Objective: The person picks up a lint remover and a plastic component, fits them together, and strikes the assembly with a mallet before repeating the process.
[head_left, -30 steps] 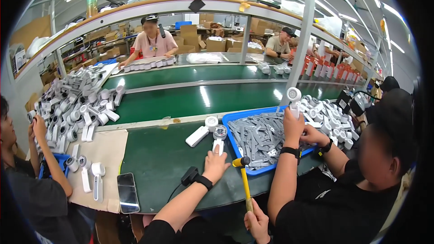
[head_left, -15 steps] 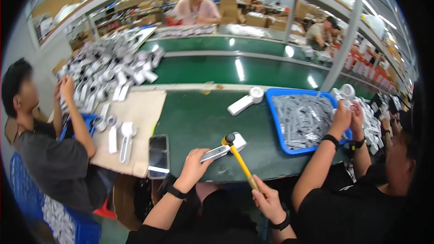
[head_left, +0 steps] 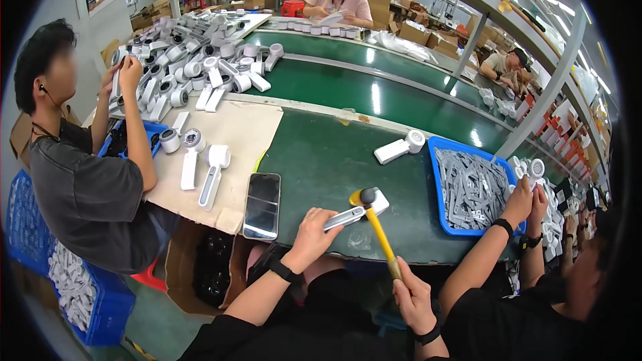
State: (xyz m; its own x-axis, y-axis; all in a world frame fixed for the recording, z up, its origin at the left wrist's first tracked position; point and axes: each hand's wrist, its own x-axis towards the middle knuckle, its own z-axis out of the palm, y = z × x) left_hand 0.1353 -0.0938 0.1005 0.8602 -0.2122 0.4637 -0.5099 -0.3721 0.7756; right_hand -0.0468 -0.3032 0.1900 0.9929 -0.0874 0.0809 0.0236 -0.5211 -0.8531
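Observation:
My left hand is closed around the handle end of a white and grey handheld fan, which lies tilted on the green tabletop. In my right hand is a mallet with a yellow handle and a yellow-and-black head. That head is over the fan, near where its handle meets the white head, and hides part of it; whether they touch I cannot tell. Farther off, another white handheld fan lies on the table.
To my right stands a blue tray of grey strips, with a co-worker's hands beyond it. A phone lies left of my left hand. At the left, a seated co-worker handles a part by a cardboard sheet and a pile of white fans.
The whole view has shifted, so the table appears farther right and slightly lower or turned. My hands keep their grip on the fan and mallet; the mallet head stays over the fan.

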